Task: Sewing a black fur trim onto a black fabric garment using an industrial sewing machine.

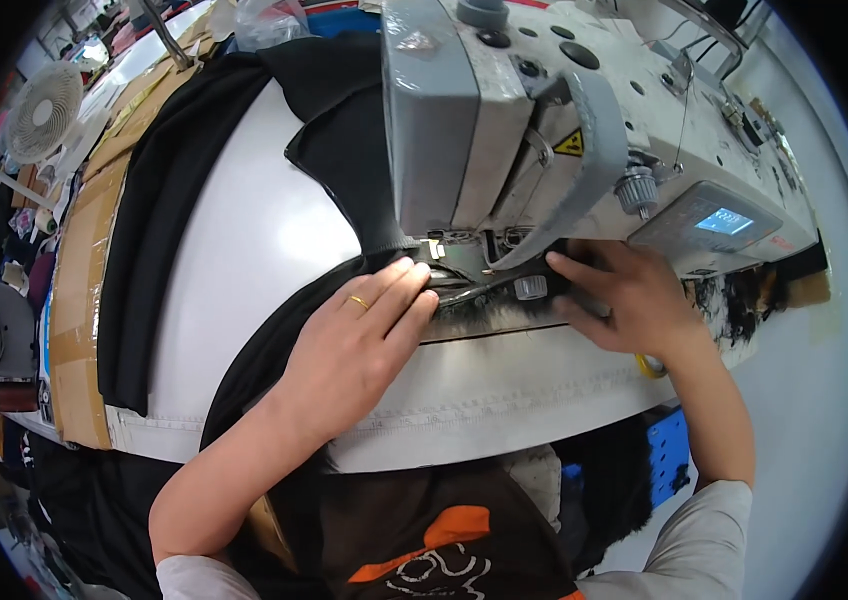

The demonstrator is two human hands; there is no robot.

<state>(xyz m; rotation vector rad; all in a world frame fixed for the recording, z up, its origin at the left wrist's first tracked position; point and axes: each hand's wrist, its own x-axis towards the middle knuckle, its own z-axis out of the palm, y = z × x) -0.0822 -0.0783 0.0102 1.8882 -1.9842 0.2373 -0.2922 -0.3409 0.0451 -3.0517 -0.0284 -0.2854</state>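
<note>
The black fabric (266,345) on the table (229,240) at the sewing machine (434,120) looks soft and limp, probably best held flat near its edge, left hand (351,330) pressing palm-down, right hand (641,295) with fingers parted.

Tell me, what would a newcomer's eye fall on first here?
Probably the bulky grey-and-white sewing machine at upper right, with its lit blue screen. Just below, the person's left grip, a bare hand wearing a gold ring, lies on black fabric, with the right grip across from it. A white fan stands at upper left.
</note>
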